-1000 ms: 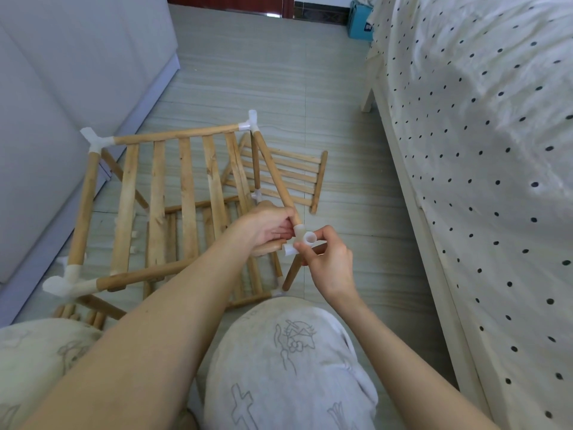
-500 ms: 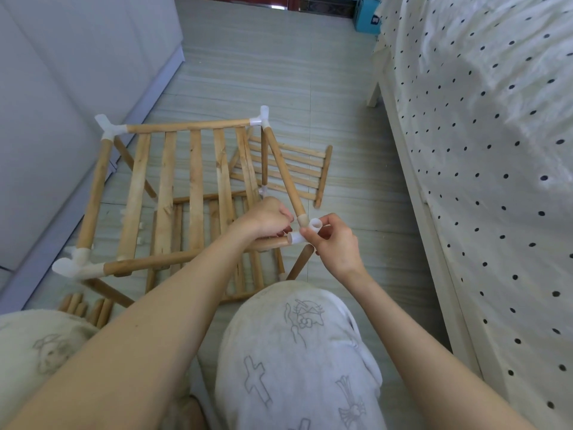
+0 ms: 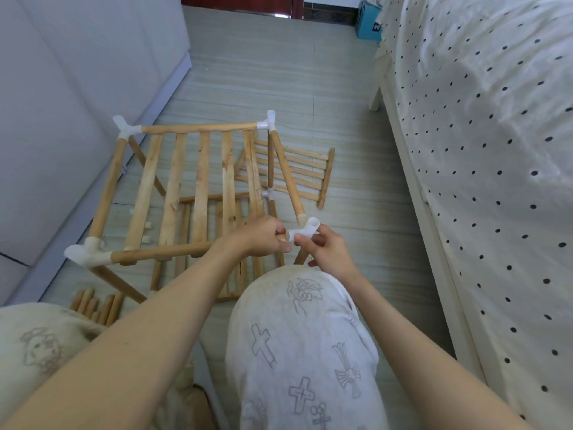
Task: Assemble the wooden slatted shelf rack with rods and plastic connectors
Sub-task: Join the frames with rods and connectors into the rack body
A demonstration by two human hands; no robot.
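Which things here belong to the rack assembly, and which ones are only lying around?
Job: white connector pinched by right hand; front rod held by left hand; spare rods; loose slatted panel.
Lying about: blue box; bed.

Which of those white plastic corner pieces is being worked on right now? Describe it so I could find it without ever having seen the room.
Start at the polka-dot bed on the right, then look left to the wooden rack standing on the floor. Its top frame has four white corners; take the white connector nearest the person and the bed. It alone is pinched by the right hand, while the left hand grips the rod entering it.
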